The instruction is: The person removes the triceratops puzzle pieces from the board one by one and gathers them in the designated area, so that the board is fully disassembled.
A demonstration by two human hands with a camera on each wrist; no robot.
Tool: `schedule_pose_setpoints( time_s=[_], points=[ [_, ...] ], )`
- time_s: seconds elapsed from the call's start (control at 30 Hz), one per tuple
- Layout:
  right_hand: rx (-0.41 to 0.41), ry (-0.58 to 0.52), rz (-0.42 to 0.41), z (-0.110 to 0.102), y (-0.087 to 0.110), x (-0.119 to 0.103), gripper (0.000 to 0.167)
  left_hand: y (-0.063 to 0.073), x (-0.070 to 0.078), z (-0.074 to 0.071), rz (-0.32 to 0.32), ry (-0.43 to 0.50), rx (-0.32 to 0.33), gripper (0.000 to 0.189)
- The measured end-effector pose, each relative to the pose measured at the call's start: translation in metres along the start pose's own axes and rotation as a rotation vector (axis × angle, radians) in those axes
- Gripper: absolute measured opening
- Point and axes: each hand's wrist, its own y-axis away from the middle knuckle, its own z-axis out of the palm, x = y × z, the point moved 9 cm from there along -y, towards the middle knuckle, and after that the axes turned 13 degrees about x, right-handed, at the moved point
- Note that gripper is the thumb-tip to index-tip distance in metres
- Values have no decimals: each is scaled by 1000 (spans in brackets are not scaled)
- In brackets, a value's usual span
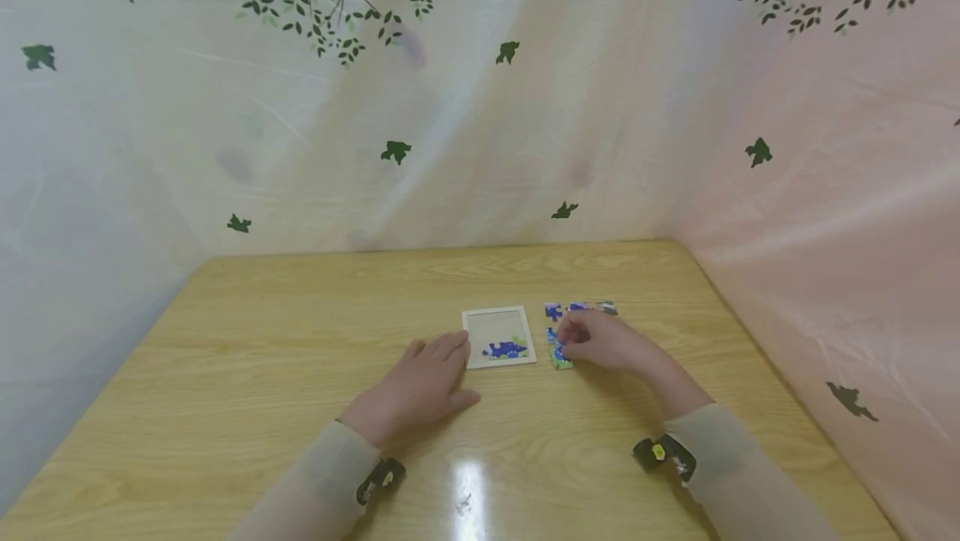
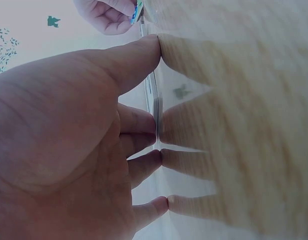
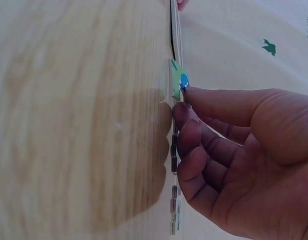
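A white-framed puzzle tray (image 1: 492, 311) lies on the table, with joined blue and green puzzle pieces (image 1: 504, 350) along its lower part. My left hand (image 1: 420, 387) rests at the tray's left edge, fingers extended and fingertips down; the left wrist view shows its thumb (image 2: 136, 57) on the tabletop. To the right of the tray, my right hand (image 1: 606, 343) pinches a green and blue puzzle piece (image 3: 178, 79) between thumb and index finger, the piece tilted up from the table. Other loose pieces (image 1: 553, 312) lie around that hand, partly hidden by it.
The wooden table (image 1: 300, 333) reaches back to a pale curtain (image 1: 315, 124) printed with leaves and branches. Another stretch of curtain (image 1: 825, 257) runs along the right edge. Dark devices (image 1: 381, 480) are strapped at both wrists.
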Motion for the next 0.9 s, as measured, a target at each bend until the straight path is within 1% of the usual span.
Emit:
schedule_pose_setpoints(
  time_s=[0.23, 0.47, 0.77, 0.9],
  points=[
    [11, 25, 19, 0, -2, 2, 9, 0, 2, -2, 3, 2, 10, 82],
    [23, 53, 42, -1, 0, 2, 9, 0, 0, 1, -1, -3, 9, 83],
    [34, 98, 13, -1, 2, 0, 16, 0, 0, 2, -2, 5, 5, 83],
    [44, 107, 19, -1, 2, 1, 13, 0, 0, 2, -10, 2, -1, 83]
  ],
)
